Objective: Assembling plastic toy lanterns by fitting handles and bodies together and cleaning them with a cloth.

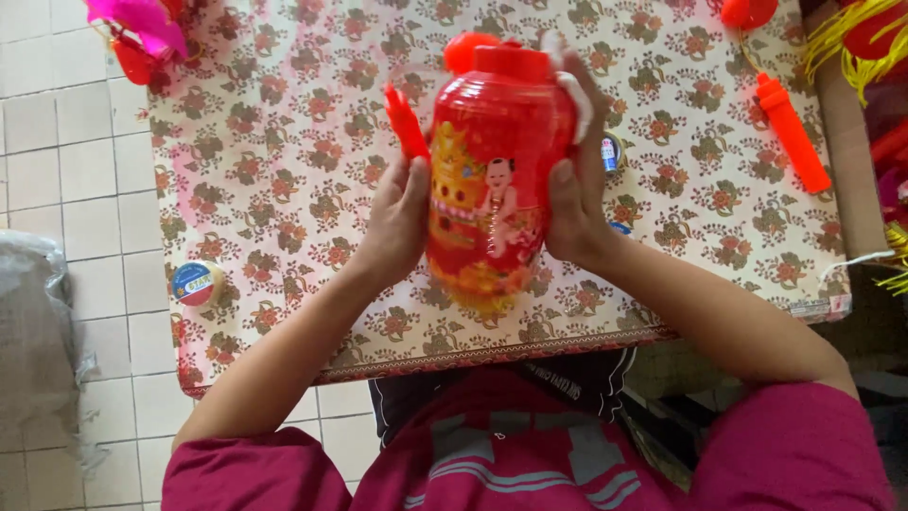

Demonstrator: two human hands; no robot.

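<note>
Floor: pale square tiles (66, 180) run down the left side of the view, with a crumpled grey plastic sheet (33, 322) lying on them at the left edge.
Table: low table (284, 142) covered by a cream cloth printed with brown and red flowers, seen from above; its near edge runs just in front of the person's lap.
Main item: glossy red plastic lantern (492, 180), barrel-shaped, with a red cap on top and a printed picture of a small child and gold ornament on its side; held upright in the air above the middle of the table, between both hands.
Left hand: left hand (392, 232) lies flat against the lantern's left side, fingers (416, 185) stretched upward and lightly curved on the wall; a thin red plastic stick (407, 123) stands up just beside them.
Right hand: right hand (577, 189) wraps the lantern's right side, thumb on the front, fingers curled round the back up to the cap.
Other items: round roll of tape with a blue and red label (196, 282) near the table's left edge; long orange plastic handle (793, 132) at the far right; small round blue-labelled roll (612, 153) just behind the right hand; pink and red ornament (142, 28) at the far left corner.
Clothing: magenta shirt (530, 454) fills the bottom of the view.
</note>
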